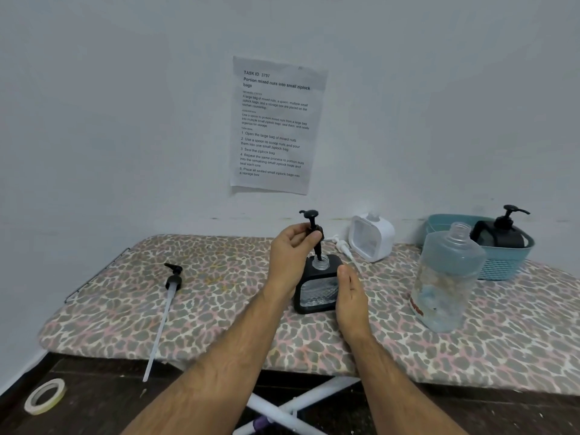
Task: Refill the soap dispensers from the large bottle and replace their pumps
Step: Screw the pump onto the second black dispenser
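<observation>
- The left hand (290,252) pinches a black pump (312,227) between thumb and curled fingers, just below the pump head.
- The pump stands nearly upright; its lower stem enters the open neck of the black dispenser (318,285), and the collar sits above the neck, not seated.
- The right hand (351,301) rests against the right side of the black dispenser, thumb pointing up along its edge; the other fingers are hidden behind the body, so their grip cannot be confirmed.
- The black dispenser stands upright at the middle of the board (219,309), which carries a leopard-print cover. A clear window in its front face shows the inside.
- The large bottle (445,277), clear and uncapped, stands upright to the right of the dispenser, apart from it.
- A white dispenser (372,237) stands behind, near the wall, without a pump; a white pump (342,248) lies just to its left on the board.
- A teal basket (502,262) at the far right holds another black dispenser (502,233) with its pump fitted.
- A long-tubed black pump (172,281) lies on the left of the board, its tube overhanging the near edge.
- A printed sheet (276,124) hangs on the wall; a tape roll (45,395) lies on the floor, lower left.
</observation>
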### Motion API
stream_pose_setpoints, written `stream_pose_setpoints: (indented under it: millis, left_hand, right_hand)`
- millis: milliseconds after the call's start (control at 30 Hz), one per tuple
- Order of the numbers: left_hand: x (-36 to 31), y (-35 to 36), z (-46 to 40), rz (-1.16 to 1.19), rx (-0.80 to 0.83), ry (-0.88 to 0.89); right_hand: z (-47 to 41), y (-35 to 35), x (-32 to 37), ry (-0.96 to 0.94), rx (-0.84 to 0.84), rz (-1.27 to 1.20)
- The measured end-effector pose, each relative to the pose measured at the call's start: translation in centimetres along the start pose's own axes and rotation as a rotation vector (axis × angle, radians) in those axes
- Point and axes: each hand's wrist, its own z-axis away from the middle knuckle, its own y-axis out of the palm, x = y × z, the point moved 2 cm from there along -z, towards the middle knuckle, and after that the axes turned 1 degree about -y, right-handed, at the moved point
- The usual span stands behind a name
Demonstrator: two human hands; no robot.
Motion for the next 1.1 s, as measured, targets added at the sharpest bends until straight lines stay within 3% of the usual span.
stream_pose_setpoints:
  millis: [767, 867, 1000, 1100]
  left_hand:
    - [3.2, -1.1, 0.8, -0.402, 0.072, 0.079]
    - [2.6, -1.2, 0.7, -0.491, 0.157, 0.113]
    - [1.6, -1.3, 0.2, -0.574, 0.338, 0.012]
    - [0.7, -0.8, 0.1, -0.660, 0.371, -0.039]
  right_hand:
    - [-0.6, 0.0, -1.1, 0.022, 0.039, -0.039]
    - [-0.6, -0.1, -1.1, 0.027, 0.046, -0.036]
    - [-0.8, -0.1, -1.0, 0.037, 0.059, -0.021]
    - [-0.7, 0.0, -1.0, 0.034, 0.067, -0.016]
